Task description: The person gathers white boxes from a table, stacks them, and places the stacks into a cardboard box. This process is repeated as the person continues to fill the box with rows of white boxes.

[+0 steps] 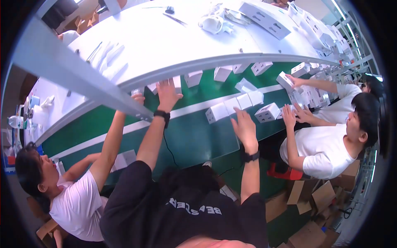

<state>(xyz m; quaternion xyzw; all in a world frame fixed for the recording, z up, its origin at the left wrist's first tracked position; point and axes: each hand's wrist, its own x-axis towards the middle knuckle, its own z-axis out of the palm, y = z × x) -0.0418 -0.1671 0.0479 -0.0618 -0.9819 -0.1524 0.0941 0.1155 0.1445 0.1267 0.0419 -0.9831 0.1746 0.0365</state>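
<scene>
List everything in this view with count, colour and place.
Green work surface: one, green, centre
Box row: about four, white, right of centre
Other boxes: many, white, far side and right
Clear packet: at least one, transparent, behind row
Upper table: one, white, top
Crumpled items: several, white, upper table
Frame post: one, pale grey, upper left
Cartons: several, brown, lower right
Seat: one, red, right
Co-workers: at least three, white-shirted, both sides
Wristbands: two, black, wrists
Left hand: one, bare, by far boxes
Right hand: one, bare, at box row
</scene>
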